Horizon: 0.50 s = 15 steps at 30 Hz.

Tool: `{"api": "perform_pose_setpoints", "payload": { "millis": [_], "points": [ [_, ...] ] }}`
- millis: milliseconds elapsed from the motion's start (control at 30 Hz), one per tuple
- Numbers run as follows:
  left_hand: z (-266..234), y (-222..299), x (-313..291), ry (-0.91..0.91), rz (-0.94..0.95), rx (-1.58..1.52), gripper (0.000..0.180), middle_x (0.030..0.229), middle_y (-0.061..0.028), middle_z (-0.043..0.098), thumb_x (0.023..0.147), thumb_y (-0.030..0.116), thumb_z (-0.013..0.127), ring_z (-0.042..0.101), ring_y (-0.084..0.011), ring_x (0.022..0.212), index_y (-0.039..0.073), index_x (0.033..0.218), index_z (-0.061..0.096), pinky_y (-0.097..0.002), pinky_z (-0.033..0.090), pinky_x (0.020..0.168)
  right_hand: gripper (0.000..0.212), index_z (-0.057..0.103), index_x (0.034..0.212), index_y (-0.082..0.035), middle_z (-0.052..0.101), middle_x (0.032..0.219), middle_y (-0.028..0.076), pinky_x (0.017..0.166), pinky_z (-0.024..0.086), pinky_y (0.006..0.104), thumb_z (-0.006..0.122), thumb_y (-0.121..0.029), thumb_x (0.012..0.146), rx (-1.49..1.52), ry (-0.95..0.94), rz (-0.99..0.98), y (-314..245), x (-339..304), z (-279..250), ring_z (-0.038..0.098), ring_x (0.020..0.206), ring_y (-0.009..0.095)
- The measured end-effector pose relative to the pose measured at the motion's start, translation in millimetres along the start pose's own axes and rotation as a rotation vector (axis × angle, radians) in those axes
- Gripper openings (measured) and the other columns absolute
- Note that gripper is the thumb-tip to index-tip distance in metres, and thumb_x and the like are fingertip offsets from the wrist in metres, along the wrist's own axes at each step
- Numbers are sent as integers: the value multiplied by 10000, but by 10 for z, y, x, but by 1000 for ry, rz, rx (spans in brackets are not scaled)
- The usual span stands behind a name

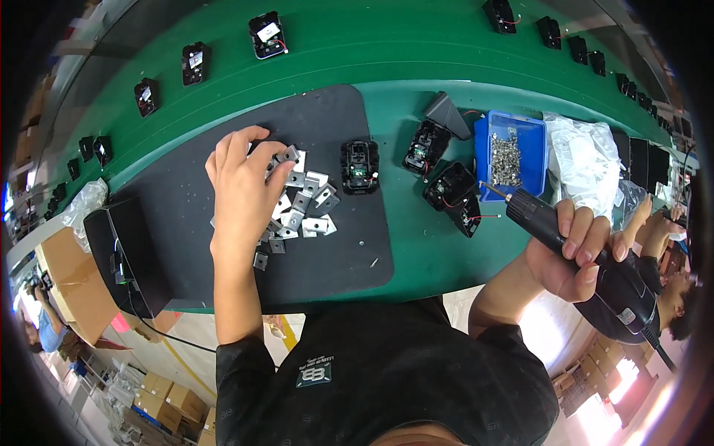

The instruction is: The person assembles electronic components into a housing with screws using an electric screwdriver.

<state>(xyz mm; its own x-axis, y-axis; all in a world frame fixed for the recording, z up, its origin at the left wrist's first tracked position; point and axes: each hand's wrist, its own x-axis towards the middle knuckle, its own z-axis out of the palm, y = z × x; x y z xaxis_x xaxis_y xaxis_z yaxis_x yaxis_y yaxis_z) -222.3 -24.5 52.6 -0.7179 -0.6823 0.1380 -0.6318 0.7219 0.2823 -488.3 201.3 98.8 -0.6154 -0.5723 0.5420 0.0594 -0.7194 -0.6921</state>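
Note:
My left hand [248,182] is over a pile of small silver metal plates [303,201], each with a hole, on a dark mat. Its thumb and fingers pinch one metal plate [289,154] at the top of the pile. Held in my right hand [569,256] is a black electric screwdriver [537,218], tilted with its bit pointing up and left, near the corner of a blue bin [543,160] of small screws [506,160]. Between my hands, one black plastic housing [360,167] lies on the mat, its inside and a green circuit board facing up.
More black housings [454,195] with thin wires lie left of the bin. Plastic bags [580,160] are on its right. A green conveyor belt [401,44] carries several housings along the far side. A black box [130,256] stands at left; another person [673,297] is at far right.

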Motion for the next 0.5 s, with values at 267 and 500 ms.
{"api": "perform_pose_setpoints", "payload": {
  "millis": [267, 500],
  "points": [
    [-5, 221, 20, 31, -44, -370, 160, 785, -16, 643, 693, 105, 776, 605, -195, 809, 88, 789, 648, -354, 372, 840, 386, 521, 1148, -198, 515, 770, -45, 699, 381, 277, 681, -130, 803, 38, -36, 28, 58, 31, 1, 500, 661, 90],
    [70, 481, 161, 45, 215, -292, 202, 988, -19, 588, 624, 110, 790, 582, -220, 969, 101, 761, 641, -370, 349, 863, 361, 504, 1126, -204, 523, 768, -52, 691, 394, 276, 689, -139, 823, 36, -66, 59, 127, 111, 95, 505, 662, 88]
  ]
}}
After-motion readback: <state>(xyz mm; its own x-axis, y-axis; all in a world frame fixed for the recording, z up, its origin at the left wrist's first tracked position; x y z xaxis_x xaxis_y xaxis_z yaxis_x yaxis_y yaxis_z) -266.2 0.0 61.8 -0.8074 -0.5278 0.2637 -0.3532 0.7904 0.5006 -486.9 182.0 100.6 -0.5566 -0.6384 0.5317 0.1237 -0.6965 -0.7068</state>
